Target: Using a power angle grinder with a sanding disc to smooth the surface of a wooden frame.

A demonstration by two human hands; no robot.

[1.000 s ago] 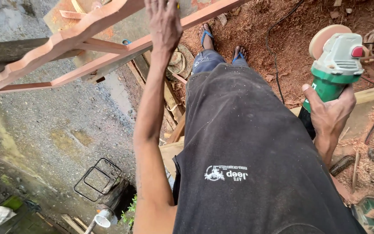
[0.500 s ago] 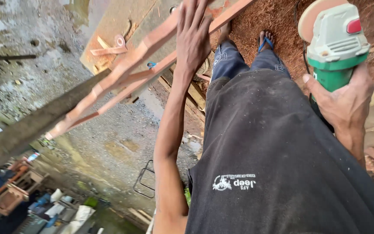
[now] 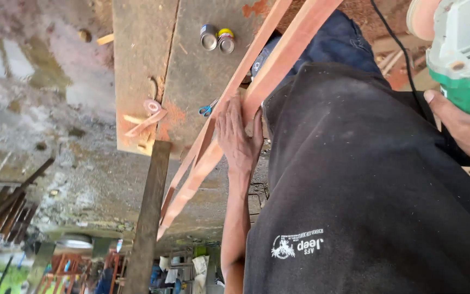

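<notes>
Head view. The left hand (image 3: 239, 137) lay flat on the wooden frame (image 3: 229, 111), fingers extended along its reddish slats, palm pressing rather than clenching. The frame (two long parallel slats, joined toward the lower end) ran diagonally from the upper right down to the lower centre, crossing the worn board (image 3: 159, 65) and touching the person's dark shirt (image 3: 365, 190) at its upper part.

The right hand (image 3: 466, 128) was wrapped around the green body of the grinder (image 3: 461, 51), held at the upper right, well apart from the frame. The grinder's disc (image 3: 421, 19) sat at the frame edge of the picture, partly cut off. Its black cord (image 3: 403, 51) trailed down across the shirt.

On the board stood two small cans (image 3: 217, 38) side by side. Blue-handled scissors (image 3: 208, 109) lay just beside the frame, near the left hand. A dark plank (image 3: 148, 218) leaned below the board.
</notes>
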